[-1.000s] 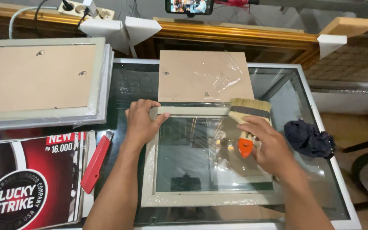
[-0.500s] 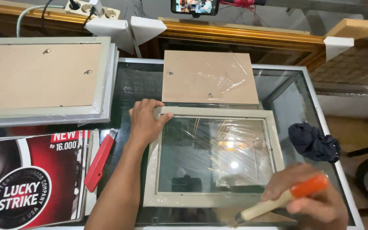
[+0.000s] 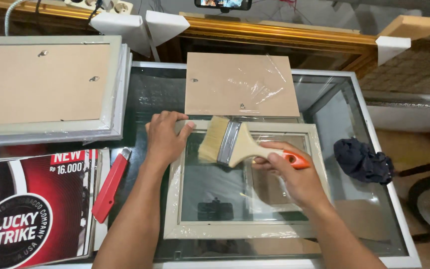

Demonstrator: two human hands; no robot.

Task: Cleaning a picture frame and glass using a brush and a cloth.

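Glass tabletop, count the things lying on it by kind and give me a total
Picture frame: 1, under the left hand
Backing board: 1
Paintbrush: 1, held in the right hand
Red utility knife: 1
Dark cloth: 1
Total: 5

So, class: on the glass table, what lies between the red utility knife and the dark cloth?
In the head view, the pale picture frame lies between the red utility knife and dark cloth, with both hands and the paintbrush on it.
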